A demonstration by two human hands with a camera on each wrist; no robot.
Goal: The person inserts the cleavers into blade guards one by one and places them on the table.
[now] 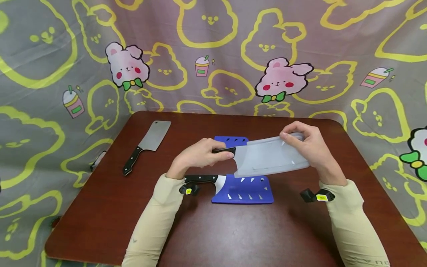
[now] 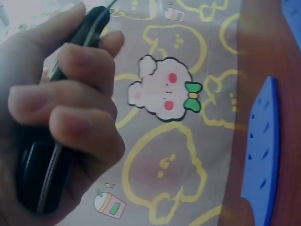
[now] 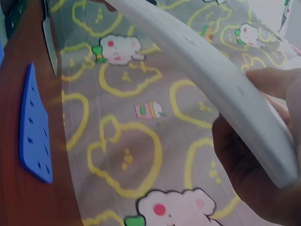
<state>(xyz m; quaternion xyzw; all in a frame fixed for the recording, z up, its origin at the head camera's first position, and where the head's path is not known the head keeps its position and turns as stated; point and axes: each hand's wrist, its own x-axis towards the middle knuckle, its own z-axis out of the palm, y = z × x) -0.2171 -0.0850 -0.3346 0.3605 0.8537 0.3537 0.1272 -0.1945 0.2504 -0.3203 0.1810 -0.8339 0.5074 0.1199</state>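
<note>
In the head view my left hand [image 1: 197,154] grips the black handle [image 1: 227,151] of a cleaver raised over the table. A white, cloudy blade guard [image 1: 271,156] covers most of its blade. My right hand [image 1: 310,144] pinches the guard's far end, thumb on the near face. The left wrist view shows fingers curled round the handle [image 2: 40,179]; in the right wrist view the guard [image 3: 225,84] lies between thumb and fingers. Below, a second cleaver with a black handle [image 1: 201,178] lies in a blue guard [image 1: 245,193].
Behind the raised cleaver lies another blue guard [image 1: 230,141], partly hidden. A bare cleaver [image 1: 156,134] rests at the back left of the brown table [image 1: 110,207]. A patterned curtain [image 1: 230,55] hangs behind the table and along its sides.
</note>
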